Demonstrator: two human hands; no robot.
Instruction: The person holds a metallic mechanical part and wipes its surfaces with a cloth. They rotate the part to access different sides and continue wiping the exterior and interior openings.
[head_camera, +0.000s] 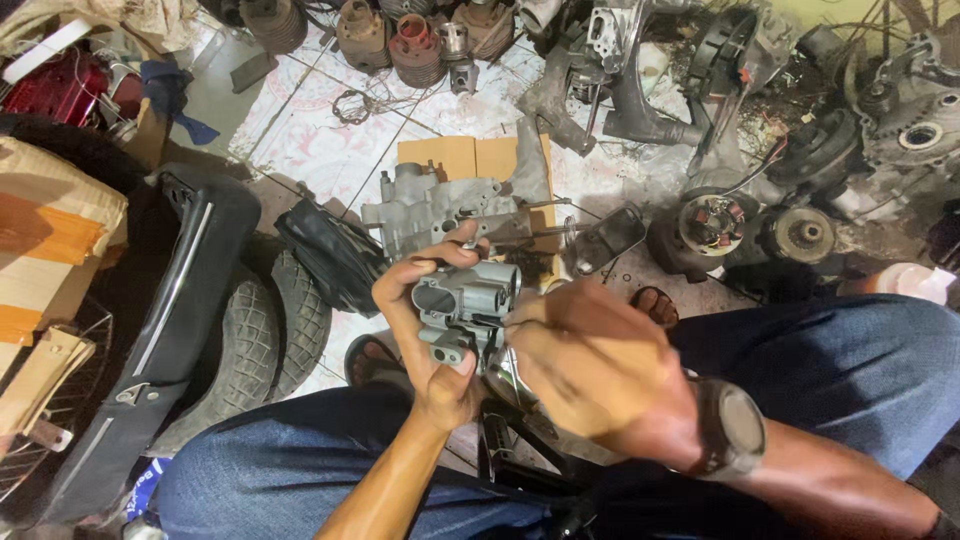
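Left hand (425, 325) wrapped around a small grey carburettor (465, 300), thumb low on its near side, fingers curled over the top; part held up above the knees. Right hand (590, 365) closed, just right of the carburettor, fingertips at its side; a thin metal tool (510, 375) shows beneath it, exact hold hidden. Watch (735, 428) on the right wrist. On the floor beyond: engine case (430, 210) on cardboard (470, 155). Tyre (250, 340) to the left.

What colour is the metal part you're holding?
Grey. The metal part sits in the left hand, with the right hand beside it; the head view shows it best.
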